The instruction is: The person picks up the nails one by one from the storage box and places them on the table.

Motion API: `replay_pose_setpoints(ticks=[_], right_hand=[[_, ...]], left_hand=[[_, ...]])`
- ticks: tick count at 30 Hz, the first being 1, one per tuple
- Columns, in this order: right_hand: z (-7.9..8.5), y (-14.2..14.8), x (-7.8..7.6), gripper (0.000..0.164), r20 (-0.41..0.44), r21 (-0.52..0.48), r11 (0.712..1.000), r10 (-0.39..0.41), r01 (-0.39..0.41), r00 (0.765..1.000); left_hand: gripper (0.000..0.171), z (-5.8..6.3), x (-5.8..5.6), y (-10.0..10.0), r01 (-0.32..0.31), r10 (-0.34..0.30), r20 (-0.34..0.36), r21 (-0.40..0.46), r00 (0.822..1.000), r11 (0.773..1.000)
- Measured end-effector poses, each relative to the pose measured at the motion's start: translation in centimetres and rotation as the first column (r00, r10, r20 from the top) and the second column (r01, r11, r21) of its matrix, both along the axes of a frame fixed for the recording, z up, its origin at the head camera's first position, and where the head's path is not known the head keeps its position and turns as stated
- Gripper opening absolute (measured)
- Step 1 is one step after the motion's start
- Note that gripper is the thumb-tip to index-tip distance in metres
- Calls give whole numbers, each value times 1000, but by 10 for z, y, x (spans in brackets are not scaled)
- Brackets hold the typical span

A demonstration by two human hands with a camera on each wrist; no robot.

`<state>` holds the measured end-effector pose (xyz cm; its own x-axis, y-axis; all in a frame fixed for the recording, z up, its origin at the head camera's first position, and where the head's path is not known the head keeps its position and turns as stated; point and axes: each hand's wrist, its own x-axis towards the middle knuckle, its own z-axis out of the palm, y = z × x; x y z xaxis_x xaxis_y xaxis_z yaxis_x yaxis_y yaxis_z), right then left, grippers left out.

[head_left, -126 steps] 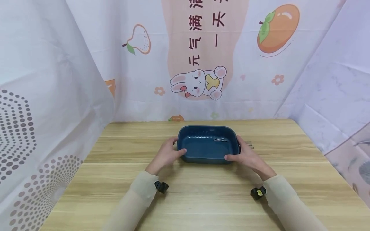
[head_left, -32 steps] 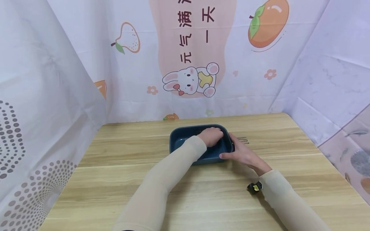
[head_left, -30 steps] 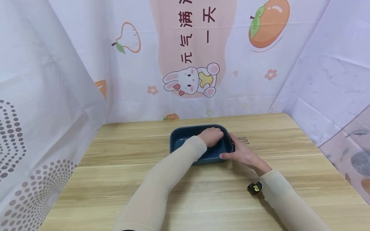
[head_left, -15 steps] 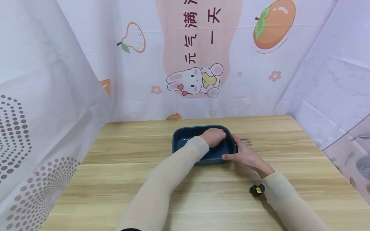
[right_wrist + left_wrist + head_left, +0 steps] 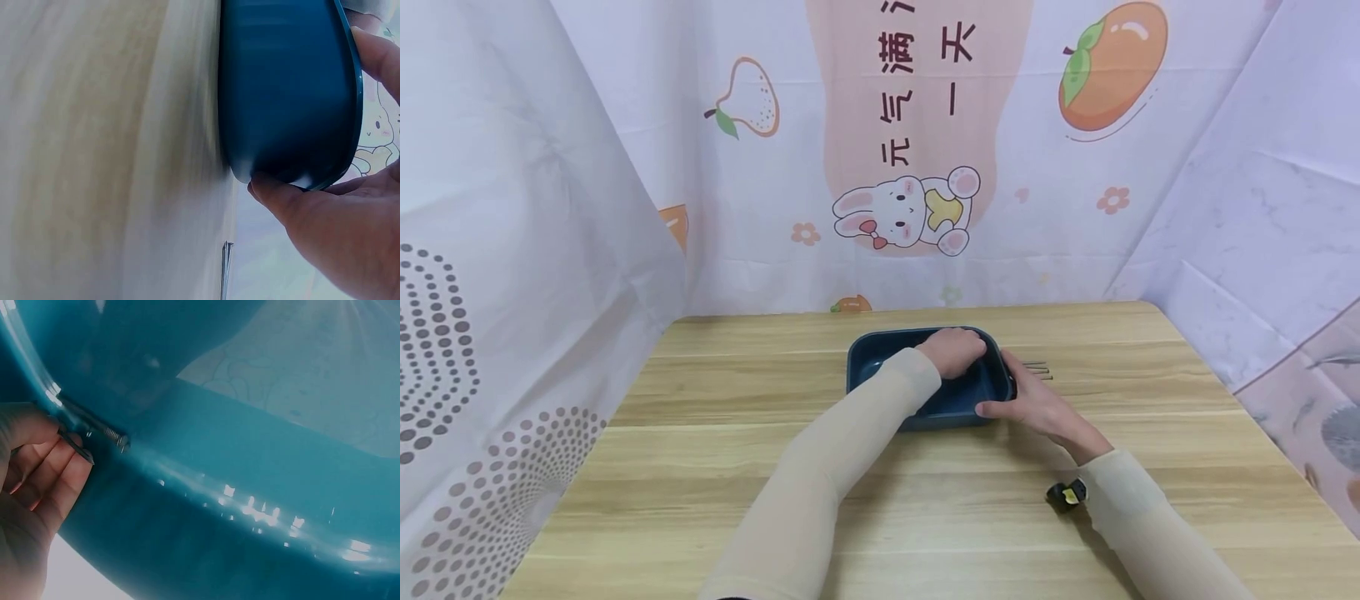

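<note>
Largest is the white printed curtain (image 5: 760, 179) behind the table, bearing one rabbit (image 5: 912, 212) turned on its side and one big orange fruit (image 5: 1114, 71). Its brown Chinese characters lie sideways: 元气满, with a further one cut off by the top edge, and beside them 一天.

Below it spreads one wood-grained table (image 5: 700, 483). Two pale sleeves (image 5: 827, 458) cross it, the left reaching over the dish. The single dark blue dish (image 5: 951, 420), rectangular with rounded corners, sits upright toward the table's far side.

Two hands work at it. The right hand (image 5: 1037, 406) is curled around the dish's right end. The left hand (image 5: 955, 352) is down inside, near that same end, pinching one small metal piece (image 5: 80, 450) between thumb and fingers.

One black device (image 5: 1066, 496) shows at the right cuff. Three slim metal rods (image 5: 1037, 372) appear on the table just right of the dish. One threaded screw (image 5: 115, 435) lies inside the dish, just beside the left fingertips.
</note>
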<state>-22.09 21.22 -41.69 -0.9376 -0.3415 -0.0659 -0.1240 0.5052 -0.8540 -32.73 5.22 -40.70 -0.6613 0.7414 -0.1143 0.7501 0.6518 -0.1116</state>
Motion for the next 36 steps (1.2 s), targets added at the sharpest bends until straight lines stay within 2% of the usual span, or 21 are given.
replay_pose_setpoints(ticks=[7,12,16,19,23,28,36], right_hand=[[0,0,2,104,4,-5,1000,-7,7,1000],[1,-1,3,106,17,-2,1000,-20,20,1000],[2,-1,4,107,26,12,1000,-29,28,999],[3,-1,4,107,25,25,999,-30,29,999],[3,-1,4,106,28,21,999,-37,37,999],[0,-2,5,106,45,-5,999,-43,43,998],[1,-2,3,105,24,-2,999,-33,33,999]], left_hand=[[17,11,1,-11,-24,24,-19,-5,1000,1000],[15,19,6,-22,-44,43,-11,-4,999,999],[14,30,12,-33,-72,70,42,48,997,996],[15,41,18,-42,-121,112,99,93,989,988],[19,52,24,-55,-153,140,117,110,983,982],[20,59,32,-69,-161,155,67,106,986,981],[30,62,53,-92,-225,227,-3,138,974,965]])
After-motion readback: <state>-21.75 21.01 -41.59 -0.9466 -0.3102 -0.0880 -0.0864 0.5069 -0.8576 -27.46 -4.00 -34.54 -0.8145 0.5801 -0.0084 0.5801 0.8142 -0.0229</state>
